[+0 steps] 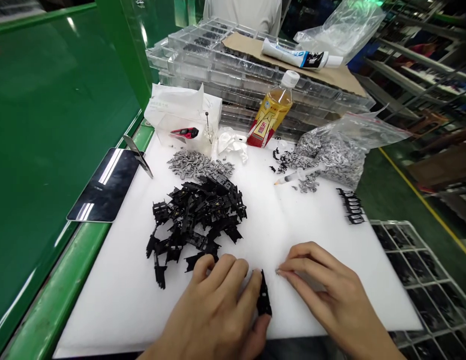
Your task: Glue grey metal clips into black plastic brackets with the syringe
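My left hand (221, 305) is closed on a black plastic part (264, 296), gripped between thumb and index finger close to the white board (293, 225). Just right of it, my right hand (323, 285) pinches a tiny grey piece (278, 271) at its fingertips, a short gap away from the black part. Ahead of my left hand lies a heap of similar black plastic parts (198, 215). Behind that heap is a loose pile of small grey pieces (198, 165). Much of the held black part is hidden by my fingers.
A bottle (272, 110), a plastic bag of grey pieces (334, 150) and a syringe (298, 174) sit toward the back. Stacked clear trays (202, 65) rise behind, carrying a tube (302, 55). A tablet (105, 185) lies left; a row of black parts (351, 206) lies right.
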{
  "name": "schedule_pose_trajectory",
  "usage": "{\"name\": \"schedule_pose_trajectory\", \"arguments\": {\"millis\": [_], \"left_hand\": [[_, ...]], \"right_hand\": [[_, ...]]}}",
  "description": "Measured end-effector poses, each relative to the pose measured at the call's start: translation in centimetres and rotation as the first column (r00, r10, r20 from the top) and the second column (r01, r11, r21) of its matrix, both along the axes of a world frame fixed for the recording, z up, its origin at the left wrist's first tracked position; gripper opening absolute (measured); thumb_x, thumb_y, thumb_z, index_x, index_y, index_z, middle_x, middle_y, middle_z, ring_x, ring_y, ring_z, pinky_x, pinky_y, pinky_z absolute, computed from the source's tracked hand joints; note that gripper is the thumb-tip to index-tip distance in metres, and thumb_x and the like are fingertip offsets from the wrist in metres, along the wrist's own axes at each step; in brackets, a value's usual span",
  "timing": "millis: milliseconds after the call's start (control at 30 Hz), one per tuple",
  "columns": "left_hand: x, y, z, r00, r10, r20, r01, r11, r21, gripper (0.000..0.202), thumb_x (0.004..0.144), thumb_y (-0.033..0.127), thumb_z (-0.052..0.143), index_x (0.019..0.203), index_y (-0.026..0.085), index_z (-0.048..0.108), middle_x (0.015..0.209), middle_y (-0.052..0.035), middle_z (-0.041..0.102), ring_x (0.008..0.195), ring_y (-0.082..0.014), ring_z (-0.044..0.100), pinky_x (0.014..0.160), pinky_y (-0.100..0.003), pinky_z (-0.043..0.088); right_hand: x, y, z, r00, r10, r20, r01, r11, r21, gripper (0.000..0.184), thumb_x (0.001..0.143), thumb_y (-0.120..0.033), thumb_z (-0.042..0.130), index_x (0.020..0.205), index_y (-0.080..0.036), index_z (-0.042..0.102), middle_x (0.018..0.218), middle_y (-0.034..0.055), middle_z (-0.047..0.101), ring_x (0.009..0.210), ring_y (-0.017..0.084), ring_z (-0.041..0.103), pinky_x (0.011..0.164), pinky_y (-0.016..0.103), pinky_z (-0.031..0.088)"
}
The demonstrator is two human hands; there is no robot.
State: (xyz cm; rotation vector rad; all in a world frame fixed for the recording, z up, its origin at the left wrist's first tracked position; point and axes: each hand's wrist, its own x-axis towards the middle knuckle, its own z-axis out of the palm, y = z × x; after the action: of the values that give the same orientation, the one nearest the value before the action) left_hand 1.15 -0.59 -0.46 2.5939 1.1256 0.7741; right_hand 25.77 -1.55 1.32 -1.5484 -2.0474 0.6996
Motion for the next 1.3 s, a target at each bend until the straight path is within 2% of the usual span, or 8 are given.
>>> {"name": "schedule_pose_trajectory", "arguments": {"millis": [200, 300, 400, 600, 900, 1067, 1200, 1300], "left_hand": [[0.0, -0.1, 0.0, 1.0, -0.013, -0.025, 0.013, 1.0, -0.01, 0.039, 0.101, 0.043, 0.065, 0.129, 0.016, 0.07, 0.107, -0.0062, 0.068, 0.099, -0.0259, 0.059, 0.087, -0.044, 0.035], [0.1, 0.0, 0.1, 1.0, -0.011, -0.024, 0.01, 1.0, -0.024, 0.036, 0.101, 0.041, 0.065, 0.126, 0.015, 0.071, 0.105, -0.0061, 0.067, 0.098, -0.0255, 0.059, 0.087, -0.043, 0.035], [0.2, 0.1, 0.1, 1.0, -0.014, -0.025, 0.013, 1.0, -0.026, 0.036, 0.102, 0.041, 0.064, 0.127, 0.015, 0.07, 0.105, -0.0059, 0.067, 0.099, -0.0251, 0.059, 0.088, -0.044, 0.035], [-0.1, -0.1, -0.2, 0.999, -0.03, -0.017, 0.03, 0.999, -0.035, 0.037, 0.103, 0.04, 0.062, 0.127, 0.014, 0.07, 0.106, -0.0059, 0.068, 0.1, -0.0252, 0.059, 0.089, -0.044, 0.036], [0.1, 0.2, 0.2, 1.0, -0.023, -0.02, 0.022, 0.999, -0.025, 0.036, 0.102, 0.037, 0.063, 0.129, 0.014, 0.07, 0.107, -0.0057, 0.068, 0.1, -0.0247, 0.058, 0.09, -0.044, 0.035], [-0.1, 0.0, 0.2, 0.999, -0.025, -0.034, 0.024, 0.999, -0.03, 0.036, 0.103, 0.038, 0.062, 0.129, 0.015, 0.07, 0.105, -0.0055, 0.068, 0.098, -0.0247, 0.058, 0.089, -0.044, 0.035], [0.0, -0.2, 0.0, 1.0, -0.006, -0.015, 0.006, 1.0, -0.005, 0.033, 0.102, 0.037, 0.062, 0.126, 0.015, 0.071, 0.106, -0.0061, 0.069, 0.1, -0.0253, 0.06, 0.09, -0.043, 0.036], [0.1, -0.1, -0.6, 0.999, 0.018, 0.027, -0.02, 0.998, 0.055, 0.033, 0.103, 0.038, 0.061, 0.125, 0.017, 0.072, 0.108, -0.0062, 0.071, 0.103, -0.0258, 0.061, 0.092, -0.043, 0.037]], "right_hand": [[-0.9, -0.5, 1.5, 0.996, 0.085, -0.002, -0.085, 0.995, 0.051, 0.017, 0.102, -0.013, 0.06, 0.108, -0.027, 0.068, 0.106, 0.0033, 0.064, 0.094, 0.011, 0.071, 0.073, 0.014, 0.06], [-1.9, -1.0, 2.2, 0.991, 0.134, -0.03, -0.133, 0.991, 0.022, 0.018, 0.102, -0.011, 0.059, 0.104, -0.026, 0.066, 0.1, 0.0012, 0.064, 0.09, 0.009, 0.07, 0.077, 0.015, 0.059], [-2.6, -1.2, 2.2, 0.987, 0.162, -0.011, -0.162, 0.987, -0.002, 0.02, 0.102, -0.009, 0.057, 0.105, -0.026, 0.066, 0.098, 0.0005, 0.064, 0.087, 0.009, 0.07, 0.078, 0.017, 0.058], [-3.0, -0.8, 1.6, 0.986, 0.167, 0.021, -0.168, 0.984, 0.053, 0.021, 0.102, -0.007, 0.056, 0.106, -0.025, 0.067, 0.097, 0.002, 0.067, 0.085, 0.012, 0.071, 0.076, 0.021, 0.059], [-3.4, -1.9, 1.4, 0.991, 0.104, 0.089, -0.104, 0.995, -0.005, 0.016, 0.105, -0.012, 0.052, 0.097, -0.024, 0.06, 0.094, 0.0009, 0.061, 0.076, 0.011, 0.067, 0.067, 0.024, 0.057], [-3.6, -2.3, 0.6, 0.998, 0.065, 0.024, -0.064, 0.997, -0.042, 0.019, 0.107, -0.012, 0.048, 0.094, -0.025, 0.057, 0.093, 0.0001, 0.059, 0.078, 0.01, 0.065, 0.069, 0.023, 0.055], [-3.3, -2.2, 1.5, 0.999, 0.044, -0.016, -0.045, 0.995, -0.087, 0.018, 0.106, -0.016, 0.05, 0.095, -0.026, 0.06, 0.095, 0.0006, 0.062, 0.084, 0.012, 0.068, 0.074, 0.022, 0.058], [-1.6, -0.6, 2.7, 0.998, -0.03, -0.052, 0.024, 0.993, -0.117, 0.013, 0.105, -0.024, 0.056, 0.094, -0.027, 0.061, 0.097, 0.0019, 0.064, 0.085, 0.013, 0.068, 0.054, 0.018, 0.052]]}}
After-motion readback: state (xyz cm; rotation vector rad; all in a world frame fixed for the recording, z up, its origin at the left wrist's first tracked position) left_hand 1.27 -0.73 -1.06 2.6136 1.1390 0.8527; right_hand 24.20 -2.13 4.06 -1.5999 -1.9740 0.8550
